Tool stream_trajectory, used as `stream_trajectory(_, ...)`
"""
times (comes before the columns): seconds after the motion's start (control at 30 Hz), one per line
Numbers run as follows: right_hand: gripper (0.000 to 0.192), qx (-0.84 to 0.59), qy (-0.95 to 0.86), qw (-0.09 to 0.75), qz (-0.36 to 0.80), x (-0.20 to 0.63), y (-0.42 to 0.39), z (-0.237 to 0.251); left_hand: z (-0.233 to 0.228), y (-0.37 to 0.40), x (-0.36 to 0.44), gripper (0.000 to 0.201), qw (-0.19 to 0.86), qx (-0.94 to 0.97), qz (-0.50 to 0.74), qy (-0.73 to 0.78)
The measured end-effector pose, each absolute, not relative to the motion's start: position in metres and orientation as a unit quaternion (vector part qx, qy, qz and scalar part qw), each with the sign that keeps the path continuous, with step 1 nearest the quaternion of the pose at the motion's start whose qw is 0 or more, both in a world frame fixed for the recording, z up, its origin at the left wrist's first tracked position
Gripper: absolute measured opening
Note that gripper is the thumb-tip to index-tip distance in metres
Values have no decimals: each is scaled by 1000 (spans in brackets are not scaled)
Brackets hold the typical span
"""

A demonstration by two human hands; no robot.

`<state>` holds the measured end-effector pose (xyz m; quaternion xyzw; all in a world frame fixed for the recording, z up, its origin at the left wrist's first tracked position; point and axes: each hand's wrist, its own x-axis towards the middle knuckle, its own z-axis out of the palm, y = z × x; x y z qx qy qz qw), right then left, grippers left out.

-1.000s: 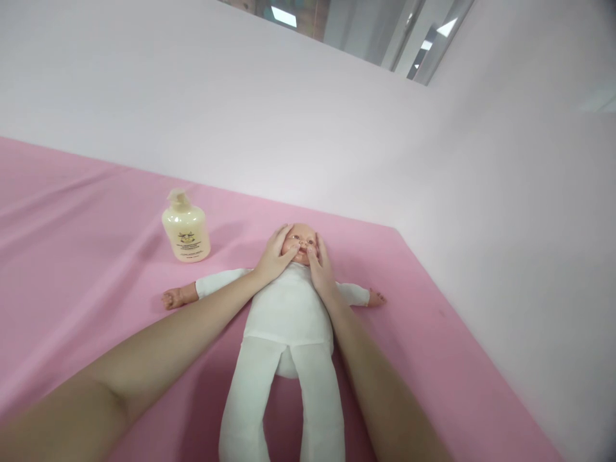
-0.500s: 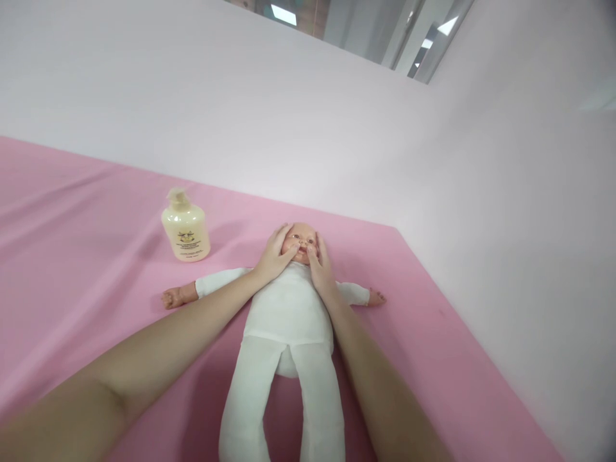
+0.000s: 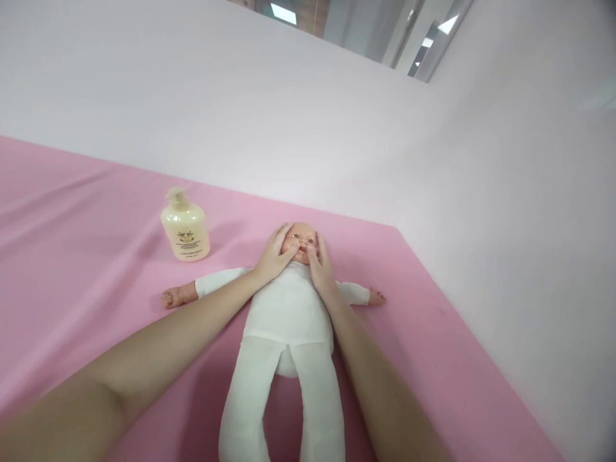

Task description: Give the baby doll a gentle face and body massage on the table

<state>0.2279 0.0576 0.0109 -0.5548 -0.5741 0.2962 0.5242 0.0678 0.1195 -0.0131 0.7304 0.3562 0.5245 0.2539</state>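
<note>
A baby doll (image 3: 289, 308) with a white cloth body lies on its back, arms spread to both sides and legs toward me. My left hand (image 3: 275, 260) cups the left side of the doll's head, its thumb resting beside the mouth. On the other side, my right hand (image 3: 322, 264) wraps the head the same way, with its thumb close to the other corner of the mouth. The head is held between both palms. Some fingertips are hidden behind the head's sides.
A pale yellow pump bottle (image 3: 187, 228) with a printed label stands left of the doll's head. Everything rests on a pink cloth (image 3: 423, 321) that has creases at the left. Beyond its edges is a white wall (image 3: 289, 115), with a glass pane (image 3: 356, 29) at the top.
</note>
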Motion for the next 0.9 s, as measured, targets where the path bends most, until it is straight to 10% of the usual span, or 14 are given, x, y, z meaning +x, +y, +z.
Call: stream_trajectory(0.9, 82, -549, -578, 530, 290, 228, 59, 10, -13, 120, 68, 62, 253, 730, 526, 355)
